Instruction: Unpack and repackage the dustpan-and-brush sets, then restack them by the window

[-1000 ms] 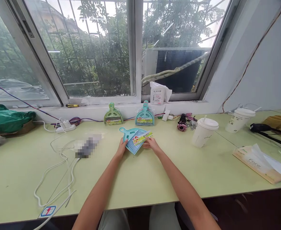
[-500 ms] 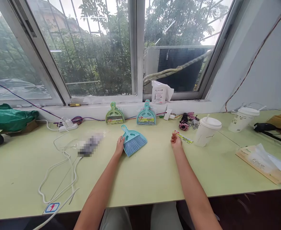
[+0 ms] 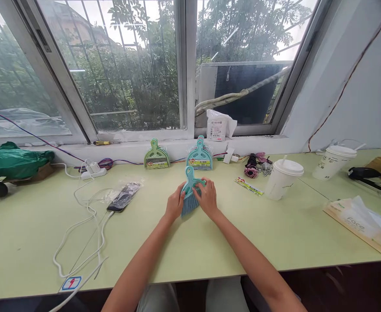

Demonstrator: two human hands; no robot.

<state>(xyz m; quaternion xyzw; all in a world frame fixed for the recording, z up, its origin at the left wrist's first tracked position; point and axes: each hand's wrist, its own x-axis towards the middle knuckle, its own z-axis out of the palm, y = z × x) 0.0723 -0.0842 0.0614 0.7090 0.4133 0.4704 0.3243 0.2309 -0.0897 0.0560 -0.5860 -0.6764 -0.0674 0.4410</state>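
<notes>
Over the middle of the table, my left hand (image 3: 174, 203) grips the left edge of a turquoise hand brush (image 3: 189, 207) with blue bristles. Its looped handle points away from me and the bristles face me. My right hand (image 3: 208, 197) holds the brush's right side, thumb and fingers on the turquoise head, covering part of it. Whether a dustpan lies behind the bristles I cannot tell. Behind it, a turquoise brush-and-dustpan stack (image 3: 199, 155) with a yellow label leans on the wall. Left of that leans a green brush-and-dustpan stack (image 3: 156, 156). A yellow-green label strip (image 3: 249, 186) lies flat to the right.
Lidded white cups (image 3: 283, 180) and a tissue pack (image 3: 361, 223) stand or lie at the right. On the left are a phone (image 3: 124, 197), white cables (image 3: 101, 234), a power strip (image 3: 93, 172) and a green bag (image 3: 17, 162). Tied cords (image 3: 251, 167) lie near the wall.
My right hand has left the label strip and moved left onto the brush. My left hand has brought the brush rightward, turning it so its handle points more straight away from me.
</notes>
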